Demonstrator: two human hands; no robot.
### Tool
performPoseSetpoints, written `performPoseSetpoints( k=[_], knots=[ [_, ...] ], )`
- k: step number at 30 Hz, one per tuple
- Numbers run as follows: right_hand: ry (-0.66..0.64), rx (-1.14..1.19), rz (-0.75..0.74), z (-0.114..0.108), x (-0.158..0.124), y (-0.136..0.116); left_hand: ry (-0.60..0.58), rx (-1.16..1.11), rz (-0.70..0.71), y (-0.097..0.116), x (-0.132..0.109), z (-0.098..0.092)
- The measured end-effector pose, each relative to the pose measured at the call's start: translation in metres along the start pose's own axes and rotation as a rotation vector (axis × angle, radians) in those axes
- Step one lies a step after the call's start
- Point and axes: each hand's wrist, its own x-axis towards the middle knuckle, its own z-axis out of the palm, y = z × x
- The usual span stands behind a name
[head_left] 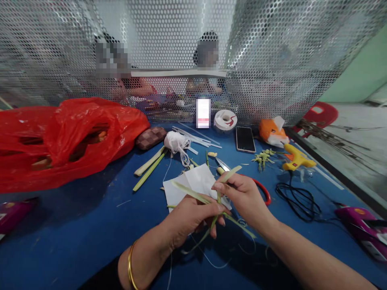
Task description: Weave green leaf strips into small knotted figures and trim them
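Note:
Several pale green leaf strips (187, 191) cross one another between my two hands. My left hand (198, 213) pinches them where they cross, its fingers curled beneath. With thumb and forefinger, my right hand (237, 193) grips one strip, whose end sticks out up to the right. White paper (199, 179) lies on the blue table just beyond my hands. Red-handled scissors (263, 191) are partly covered by my right hand. Thin white thread (208, 257) trails below my hands. A ball of white string (177, 141) sits farther back, beside two green stalks (149, 171).
A red plastic bag (75, 137) fills the left. Along the back are a brown checked case (150, 138), a tape roll (225, 120) and a phone (245, 139). Rightward lie woven green pieces (264, 158), a yellow glue gun (298, 158) and its black cord (298, 201). Perforated metal (169, 36) rises behind.

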Motion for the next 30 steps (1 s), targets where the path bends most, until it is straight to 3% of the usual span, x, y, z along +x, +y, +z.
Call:
performPoseSetpoints(
  k=[5, 10, 15, 17, 24, 30],
  knots=[
    [0.055, -0.076, -0.107, 0.002, 0.0, 0.003, -0.023, 0.0, 0.014, -0.001, 0.0, 0.0],
    [0.128, -0.059, -0.135, -0.002, 0.003, 0.002, 0.246, -0.106, 0.137, 0.0, 0.005, 0.002],
    [0.151, -0.1, -0.16, -0.002, 0.003, 0.002, 0.416, 0.004, 0.209, 0.003, 0.006, 0.002],
    [0.156, -0.097, -0.144, -0.001, 0.002, 0.002, 0.398, 0.013, 0.192, 0.003, 0.006, 0.002],
    [0.142, -0.068, -0.118, 0.004, 0.0, 0.004, 0.131, -0.079, 0.126, -0.004, 0.007, 0.002],
    [0.135, -0.195, -0.218, 0.005, -0.001, 0.01, 0.119, -0.139, 0.058, -0.008, 0.007, 0.001]
  ],
)
